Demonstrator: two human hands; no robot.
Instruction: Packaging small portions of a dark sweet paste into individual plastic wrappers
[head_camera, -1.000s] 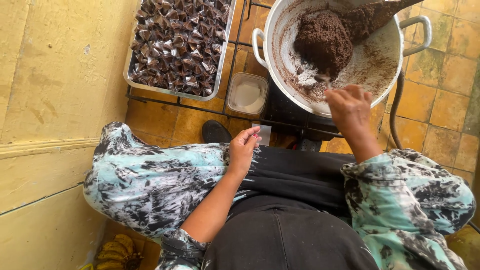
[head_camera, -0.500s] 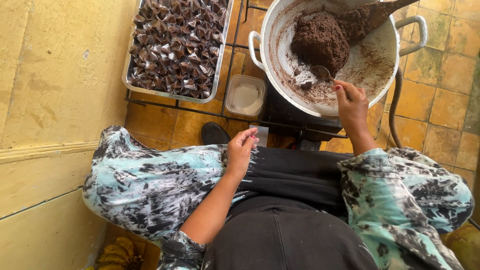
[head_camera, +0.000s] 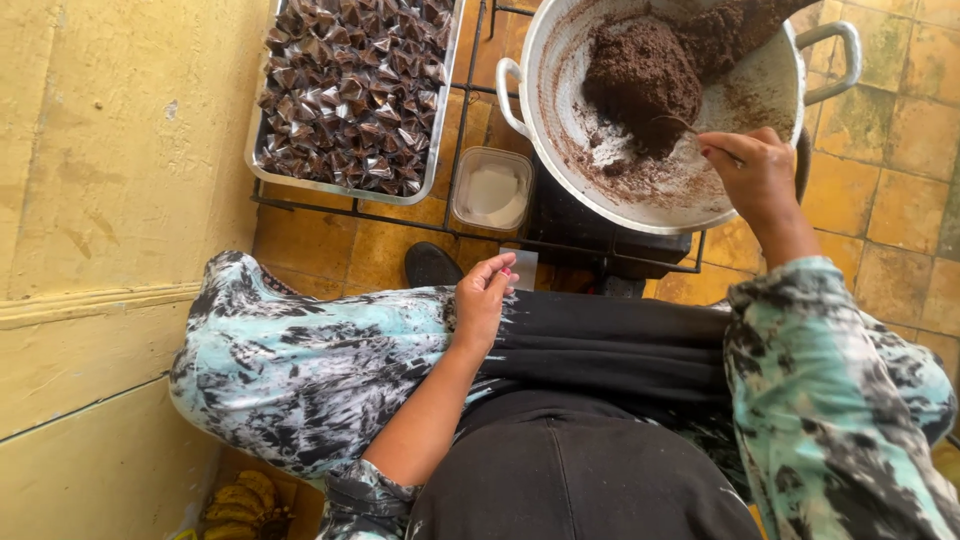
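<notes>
My right hand (head_camera: 755, 175) holds a spoon (head_camera: 690, 128) whose bowl digs into a mound of dark brown paste (head_camera: 645, 80) inside a large white two-handled pot (head_camera: 560, 120). My left hand (head_camera: 483, 300) rests on my knee and pinches a small clear plastic wrapper (head_camera: 521, 265) between its fingers. A metal tray (head_camera: 262, 160) at the upper left is full of several small wrapped brown packets (head_camera: 355, 90).
A small clear square container (head_camera: 491, 190) with something white sits on a black metal rack (head_camera: 470, 235) between tray and pot. A dark shoe tip (head_camera: 430, 265) shows below it. Yellow wall (head_camera: 110, 200) on the left, tiled floor (head_camera: 900, 200) on the right.
My right hand has moved from the pot's rim into the pot, and the spoon now reaches the brown paste. The left hand has stayed on my knee.
</notes>
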